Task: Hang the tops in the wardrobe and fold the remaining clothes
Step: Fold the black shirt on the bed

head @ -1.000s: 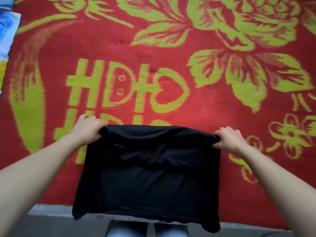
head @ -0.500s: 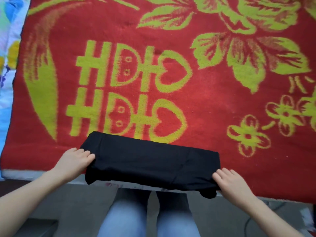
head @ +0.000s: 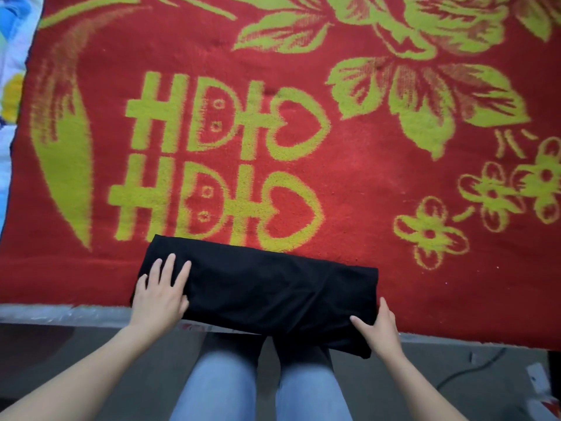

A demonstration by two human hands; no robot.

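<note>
Across nearly the whole view lies a red blanket [head: 379,183] with yellow-green flowers, leaves and a doubled heart-shaped sign woven into it. Its near edge runs from left to right low in the view, with a pale strip [head: 60,312] just below it on the left. Below that edge is a grey floor [head: 91,344].

On the near part of the blanket, at the middle, lies a black garment [head: 273,287], folded into a long flat band that runs left to right and slants a little, its left end farther away than its right. Its near right corner hangs over the blanket's edge, above the floor. The top of the band covers the bottom of the woven sign.

Under the garment's near edge are the person's legs in blue jeans [head: 218,390], seen from above.

Along the left border a pale sheet [head: 12,71] with blue and yellow patches shows beside the blanket.

The left hand [head: 159,296] lies flat on the garment's left end, palm down, fingers straight and slightly spread. The right hand [head: 379,329] rests on the right end near the hanging corner, its fingers straight along the end edge and its thumb spread out on top of the cloth; neither hand is clenched.

A thin cable [head: 467,370] lies on the floor at the right.
</note>
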